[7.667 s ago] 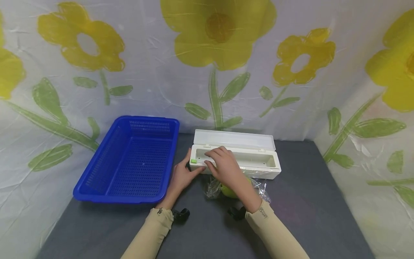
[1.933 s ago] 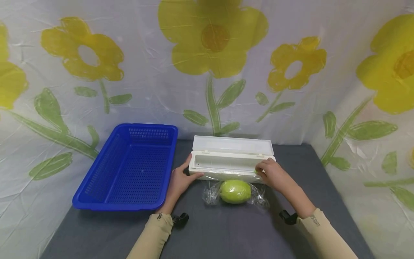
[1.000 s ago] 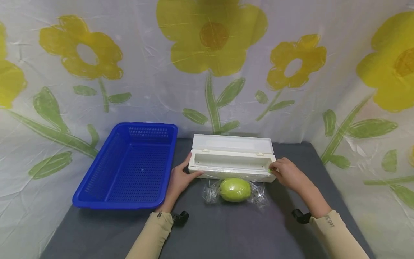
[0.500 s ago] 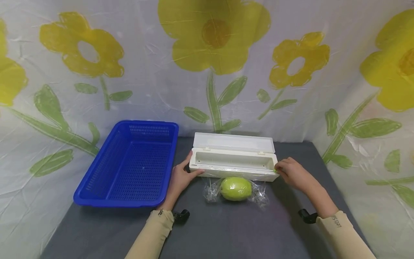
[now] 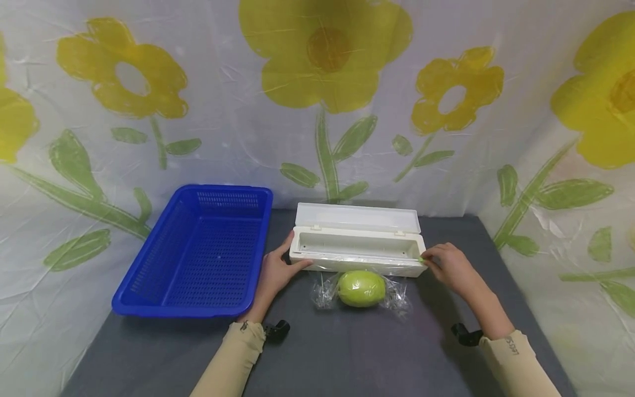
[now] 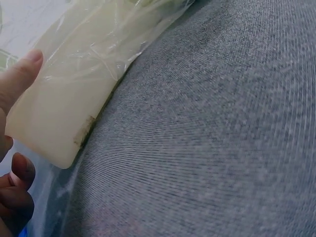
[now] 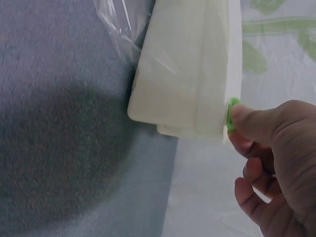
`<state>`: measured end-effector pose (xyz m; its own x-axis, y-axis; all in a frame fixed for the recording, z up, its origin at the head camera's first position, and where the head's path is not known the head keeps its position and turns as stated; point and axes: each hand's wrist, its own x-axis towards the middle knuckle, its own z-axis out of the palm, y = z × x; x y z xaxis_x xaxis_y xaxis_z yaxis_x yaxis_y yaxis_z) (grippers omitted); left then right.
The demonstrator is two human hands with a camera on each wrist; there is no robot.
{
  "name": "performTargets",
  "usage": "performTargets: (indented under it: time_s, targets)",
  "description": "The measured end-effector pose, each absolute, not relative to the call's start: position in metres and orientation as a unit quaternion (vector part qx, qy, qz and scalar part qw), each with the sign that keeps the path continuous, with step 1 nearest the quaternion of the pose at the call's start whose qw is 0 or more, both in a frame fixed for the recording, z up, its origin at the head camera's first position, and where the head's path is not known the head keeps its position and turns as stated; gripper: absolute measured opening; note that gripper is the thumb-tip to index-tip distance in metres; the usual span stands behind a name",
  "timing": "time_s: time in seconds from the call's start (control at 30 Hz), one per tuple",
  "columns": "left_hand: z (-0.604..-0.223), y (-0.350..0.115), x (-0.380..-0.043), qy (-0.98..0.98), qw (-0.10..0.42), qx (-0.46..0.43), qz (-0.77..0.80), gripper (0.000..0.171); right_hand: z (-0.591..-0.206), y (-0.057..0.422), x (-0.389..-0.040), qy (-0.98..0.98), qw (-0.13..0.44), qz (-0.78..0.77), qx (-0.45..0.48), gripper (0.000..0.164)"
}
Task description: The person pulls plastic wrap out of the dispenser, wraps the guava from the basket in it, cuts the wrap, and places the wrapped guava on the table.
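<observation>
A white cling film dispenser (image 5: pixel 347 264) lies with its lid (image 5: pixel 357 217) tipped back, its long trough showing. My left hand (image 5: pixel 276 271) holds its left end, thumb along the front and fingers at the side; the thumb (image 6: pixel 22 79) shows in the left wrist view. At the right end my right hand (image 5: pixel 451 267) pinches the small green slide cutter (image 7: pixel 232 114) between thumb and forefinger, its other fingers loosely curled. Right in front of the dispenser sits a yellow-green oval fruit (image 5: pixel 361 289) wrapped in clear film (image 5: pixel 324 293), which is bunched at both sides.
A deep blue slotted plastic basket (image 5: pixel 213 306) stands left of the left hand. Grey cloth (image 5: pixel 367 353) covers the table. A flower-printed curtain (image 5: pixel 223 149) hangs close behind and at the sides.
My right hand has slid the green cutter from the dispenser's left end to its right end, barely moving in the last half second. The left hand has kept its place.
</observation>
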<state>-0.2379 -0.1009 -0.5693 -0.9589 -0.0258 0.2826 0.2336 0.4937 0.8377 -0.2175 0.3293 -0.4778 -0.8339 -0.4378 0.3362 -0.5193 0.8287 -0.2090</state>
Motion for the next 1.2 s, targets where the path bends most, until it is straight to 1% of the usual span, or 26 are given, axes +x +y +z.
performTargets:
  time_s: [0.17, 0.4, 0.53, 0.6, 0.7, 0.83, 0.9, 1.0, 1.2]
  targets:
    - [-0.568, -0.101, -0.237, -0.859, 0.132, -0.069, -0.491, 0.098, -0.477, 0.324, -0.213, -0.957, 0.128, 0.157, 0.208, 0.01]
    - [-0.565, -0.101, -0.236, -0.859, 0.136, -0.078, -0.488, 0.1, -0.484, 0.321, -0.209, -0.95, 0.174, 0.159, 0.203, 0.012]
    - [-0.563, -0.1, -0.234, -0.86, 0.159, -0.079, -0.479, 0.097, -0.488, 0.321, -0.208, -0.944, 0.201, 0.157, 0.21, 0.015]
    - [-0.562, -0.1, -0.231, -0.856, 0.176, -0.081, -0.479, 0.092, -0.489, 0.32, -0.207, -0.943, 0.205, 0.156, 0.21, 0.017]
    - [-0.561, -0.099, -0.227, -0.847, 0.202, -0.094, -0.483, 0.077, -0.49, 0.315, -0.205, -0.946, 0.203, 0.155, 0.2, 0.024]
    - [-0.561, -0.1, -0.225, -0.836, 0.236, -0.13, -0.479, 0.048, -0.489, 0.3, -0.201, -0.948, 0.202, 0.156, 0.19, 0.035]
    - [-0.561, -0.101, -0.225, -0.831, 0.246, -0.147, -0.476, 0.035, -0.488, 0.29, -0.2, -0.945, 0.203, 0.158, 0.201, 0.035]
    - [-0.56, -0.102, -0.224, -0.827, 0.24, -0.164, -0.482, 0.024, -0.489, 0.277, -0.2, -0.939, 0.196, 0.162, 0.23, 0.03]
    - [-0.558, -0.102, -0.224, -0.828, 0.192, -0.17, -0.499, 0.016, -0.494, 0.261, -0.203, -0.941, 0.172, 0.141, 0.255, 0.034]
